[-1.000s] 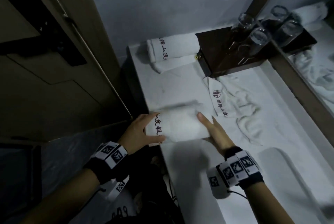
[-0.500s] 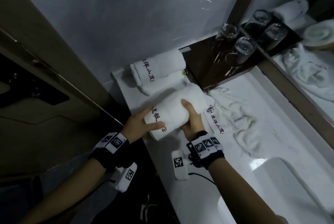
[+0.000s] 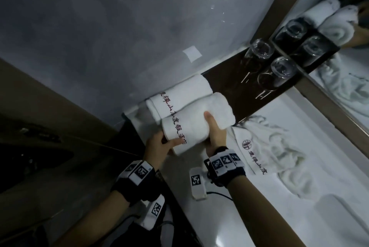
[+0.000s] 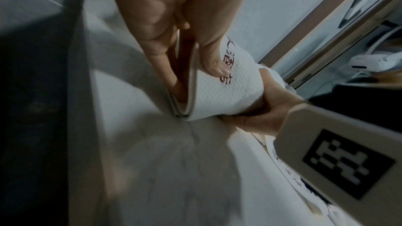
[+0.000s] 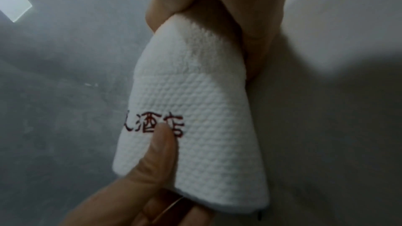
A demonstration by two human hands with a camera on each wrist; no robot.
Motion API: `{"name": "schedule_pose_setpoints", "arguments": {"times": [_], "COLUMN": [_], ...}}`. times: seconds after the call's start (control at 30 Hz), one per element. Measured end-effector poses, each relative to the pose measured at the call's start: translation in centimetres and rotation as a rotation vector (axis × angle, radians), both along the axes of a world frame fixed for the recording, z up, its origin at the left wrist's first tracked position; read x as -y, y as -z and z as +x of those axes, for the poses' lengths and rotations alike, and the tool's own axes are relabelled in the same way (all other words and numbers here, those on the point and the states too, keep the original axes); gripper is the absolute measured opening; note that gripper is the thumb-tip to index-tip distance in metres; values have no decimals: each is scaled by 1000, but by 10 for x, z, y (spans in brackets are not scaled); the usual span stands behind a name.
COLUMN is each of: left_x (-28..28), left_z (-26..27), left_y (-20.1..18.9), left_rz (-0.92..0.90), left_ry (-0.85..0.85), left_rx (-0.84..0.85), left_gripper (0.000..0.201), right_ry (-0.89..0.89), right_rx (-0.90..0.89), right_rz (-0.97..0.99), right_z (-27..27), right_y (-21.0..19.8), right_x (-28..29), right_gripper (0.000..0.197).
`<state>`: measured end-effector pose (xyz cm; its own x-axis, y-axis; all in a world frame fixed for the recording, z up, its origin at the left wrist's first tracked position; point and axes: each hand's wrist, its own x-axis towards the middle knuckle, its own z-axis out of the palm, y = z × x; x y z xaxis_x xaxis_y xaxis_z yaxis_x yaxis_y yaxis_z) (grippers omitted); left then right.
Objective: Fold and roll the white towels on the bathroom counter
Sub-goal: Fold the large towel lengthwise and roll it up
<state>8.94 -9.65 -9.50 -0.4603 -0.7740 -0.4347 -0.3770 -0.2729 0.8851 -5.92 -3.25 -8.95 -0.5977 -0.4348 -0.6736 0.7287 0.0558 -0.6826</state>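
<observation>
Door: dark panel at the far left, apart from the work.
Left hand (image 3: 157, 146): fingers clasp the near left end of the rolled towel (image 3: 199, 122), thumb pressed on the red lettering, likely to keep the end layers from slipping.
Rolled towel: held by both hands over the left of the table (image 3: 259, 216), against the finished roll (image 3: 179, 95) lying by the far wall; it looks about to be set beside it as a pair.
Right hand (image 3: 215, 137): fingers wrap under the middle of the roll, thumb on top, seemingly so the roll keeps its shape.
Loose towel (image 3: 279, 153): crumpled to the right on the table, not yet folded.
Tray (image 3: 229, 85): dark, far right of the rolls, carrying upturned glasses (image 3: 283, 69).
Mirror (image 3: 343, 57): far right, reflecting rolls and glasses.
</observation>
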Motion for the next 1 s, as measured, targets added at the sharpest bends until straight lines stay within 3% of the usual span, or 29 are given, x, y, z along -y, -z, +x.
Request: {"name": "schedule_pose_setpoints", "arguments": {"times": [0.17,0.27,0.33,0.43,0.5,0.63,0.8,1.0], "left_x": [3,7,7,5,4,4,3,2], "left_z": [-3,0,3,5,4,6,12,10], "left_y": [12,13,11,8,6,5,10,14], "left_rz": [-46,-111,-203,-302,-327,-358,-359,-361], "left_ry": [22,121,187,255,268,288,349,313], "left_rx": [0,54,103,105,99,120,162,116], "left_gripper": [30,31,43,70,71,67,81,81], "right_ry": [13,-17,-23,-47,-23,-132,-286,-457], "right_rx": [-160,-275,-367,-606,-819,-1148,-1070,-991], "right_rz": [73,140,174,449,616,561,530,523], "right_z": [-1,-1,-3,-1,5,8,-6,-24], "right_y": [9,10,9,3,-2,-15,-17,-17], "right_x": [8,10,8,1,-4,-9,-17,-22], "right_gripper": [63,53,54,77,88,60,53,54]}}
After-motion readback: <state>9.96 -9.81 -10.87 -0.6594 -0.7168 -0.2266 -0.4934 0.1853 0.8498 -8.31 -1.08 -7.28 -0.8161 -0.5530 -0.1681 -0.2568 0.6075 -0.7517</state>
